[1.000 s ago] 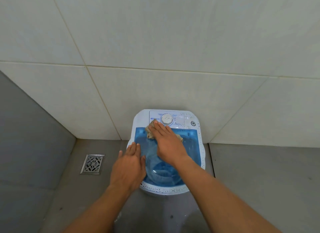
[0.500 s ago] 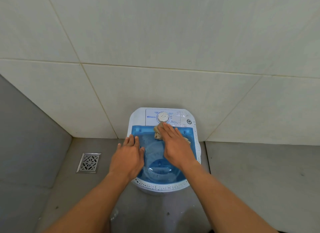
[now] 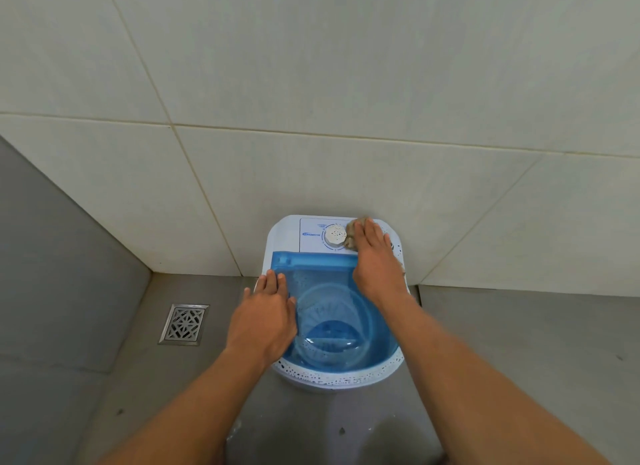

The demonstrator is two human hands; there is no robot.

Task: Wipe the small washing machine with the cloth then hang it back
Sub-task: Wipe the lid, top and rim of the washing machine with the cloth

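The small washing machine (image 3: 313,232) is white with a see-through blue lid (image 3: 329,302) and stands on the floor against the tiled wall. A round dial (image 3: 335,235) sits on its white control panel at the back. My right hand (image 3: 375,260) presses a beige cloth (image 3: 354,230) flat onto the panel just right of the dial; most of the cloth is hidden under the fingers. My left hand (image 3: 265,317) lies flat with straight fingers on the lid's left edge.
A square metal floor drain (image 3: 183,323) is set in the grey floor to the left. White wall tiles (image 3: 311,118) rise directly behind the machine. A grey wall (image 3: 52,257) closes the left side. Wet floor lies in front of the machine.
My right hand has slid the cloth from the lid's back edge up and to the right, onto the control panel beside the dial. My left hand has stayed on the lid's left edge.
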